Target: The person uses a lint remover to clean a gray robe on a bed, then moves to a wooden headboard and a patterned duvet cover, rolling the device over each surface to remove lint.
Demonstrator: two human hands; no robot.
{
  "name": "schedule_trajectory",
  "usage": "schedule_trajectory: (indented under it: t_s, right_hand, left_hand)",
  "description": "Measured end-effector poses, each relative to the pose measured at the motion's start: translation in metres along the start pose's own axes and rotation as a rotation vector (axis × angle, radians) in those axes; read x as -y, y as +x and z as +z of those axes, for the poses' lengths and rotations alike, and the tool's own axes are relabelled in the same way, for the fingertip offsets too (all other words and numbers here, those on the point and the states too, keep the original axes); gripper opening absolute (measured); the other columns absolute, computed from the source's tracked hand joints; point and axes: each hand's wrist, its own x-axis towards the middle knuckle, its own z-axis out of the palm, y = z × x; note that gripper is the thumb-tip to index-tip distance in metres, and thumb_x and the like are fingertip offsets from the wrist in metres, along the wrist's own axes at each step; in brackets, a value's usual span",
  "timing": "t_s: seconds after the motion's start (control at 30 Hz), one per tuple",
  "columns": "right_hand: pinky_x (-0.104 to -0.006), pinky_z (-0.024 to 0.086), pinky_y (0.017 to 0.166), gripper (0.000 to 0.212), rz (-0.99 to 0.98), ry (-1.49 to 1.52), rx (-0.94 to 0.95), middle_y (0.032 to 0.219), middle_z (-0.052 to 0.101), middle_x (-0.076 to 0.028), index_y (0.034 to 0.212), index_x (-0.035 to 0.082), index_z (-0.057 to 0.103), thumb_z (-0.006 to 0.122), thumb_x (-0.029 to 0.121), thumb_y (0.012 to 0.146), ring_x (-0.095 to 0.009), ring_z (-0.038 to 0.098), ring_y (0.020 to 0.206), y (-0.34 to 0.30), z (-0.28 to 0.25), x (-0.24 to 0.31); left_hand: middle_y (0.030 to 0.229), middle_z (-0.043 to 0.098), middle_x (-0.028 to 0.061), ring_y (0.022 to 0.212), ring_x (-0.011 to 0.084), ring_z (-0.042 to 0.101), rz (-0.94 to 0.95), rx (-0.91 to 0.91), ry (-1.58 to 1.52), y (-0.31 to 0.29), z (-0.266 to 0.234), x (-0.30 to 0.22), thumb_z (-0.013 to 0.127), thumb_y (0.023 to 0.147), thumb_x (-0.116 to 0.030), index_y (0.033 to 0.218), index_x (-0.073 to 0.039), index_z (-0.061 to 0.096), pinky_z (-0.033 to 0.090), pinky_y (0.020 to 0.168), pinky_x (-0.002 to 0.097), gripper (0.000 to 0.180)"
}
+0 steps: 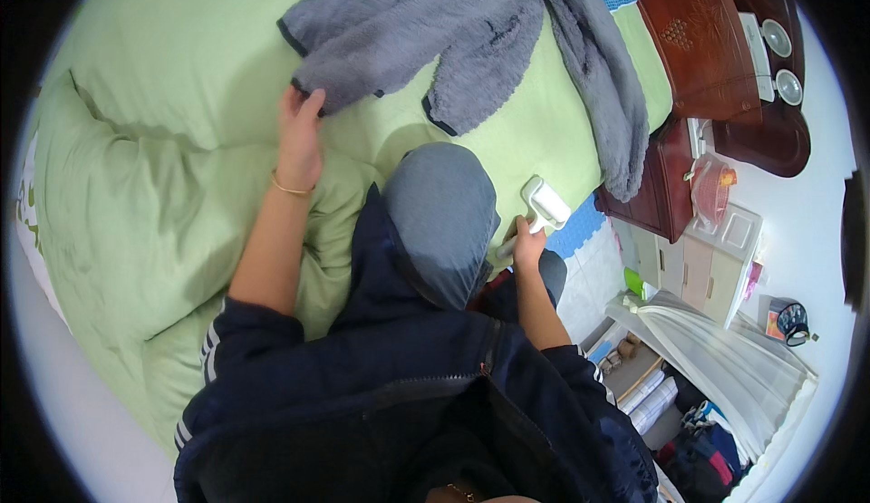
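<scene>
Grey and plush, the garment (408, 36) is lying spread over the green bed (181, 32) in the head view, one sleeve (623, 154) reaching the bed's edge, so a hard tug could be dragging it off. Fingers of the left hand (302, 140) are touching its dark-trimmed corner, narrowly parted; whether they are pinching, I cannot tell. Those of the right hand (527, 246) are gripping the white roller (547, 204) near that edge.
</scene>
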Motion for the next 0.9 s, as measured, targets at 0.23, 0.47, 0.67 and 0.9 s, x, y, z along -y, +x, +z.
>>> schedule_trajectory:
  t_s: [0.23, 0.47, 0.67, 0.9]
  right_hand:
    - [-0.029, 0.042, 0.061, 0.021, -0.038, -0.061, -0.008, 0.068, 0.054, -0.006, 0.079, 0.0, 0.052, 0.059, 0.019, 0.075, -0.014, 0.049, 0.064, -0.007, 0.001, 0.019]
    - [-0.0296, 0.042, 0.063, 0.023, 0.01, -0.029, -0.004, 0.071, 0.055, -0.006, 0.082, 0.0, 0.053, 0.06, 0.02, 0.075, -0.015, 0.051, 0.066, 0.001, -0.001, 0.006]
    - [-0.0295, 0.042, 0.061, 0.022, -0.013, -0.057, -0.024, 0.069, 0.054, -0.005, 0.079, 0.001, 0.052, 0.061, 0.021, 0.074, -0.014, 0.05, 0.063, -0.004, -0.001, 0.01]
    - [-0.0287, 0.041, 0.06, 0.018, -0.047, 0.004, -0.017, 0.067, 0.053, -0.004, 0.076, 0.001, 0.051, 0.06, 0.017, 0.076, -0.014, 0.048, 0.062, -0.004, 0.002, 0.004]
  left_hand:
    - [0.109, 0.051, 0.0073, 0.107, 0.0207, 0.045, 0.981, 0.638, 1.045, 0.0, 0.032, 0.006, 0.056, 0.073, -0.005, 0.107, -0.009, 0.051, 0.035, 0.089, 0.0339, 0.035]
    - [0.099, 0.058, 0.007, 0.092, 0.0216, 0.055, 1.33, 1.052, 1.33, 0.011, 0.115, 0.066, 0.05, 0.074, -0.007, 0.1, -0.012, 0.058, 0.042, 0.08, 0.0294, 0.027]
    - [0.099, 0.057, 0.0082, 0.091, 0.0223, 0.055, -0.013, 0.372, -0.109, 0.043, 0.132, 0.022, 0.042, 0.085, -0.008, 0.107, -0.005, 0.053, 0.044, 0.082, 0.035, 0.024]
    - [0.1, 0.056, 0.0037, 0.092, 0.0216, 0.052, -0.413, 0.221, -0.429, 0.103, 0.072, 0.012, 0.045, 0.09, -0.024, 0.105, -0.012, 0.051, 0.04, 0.087, 0.0467, 0.02]
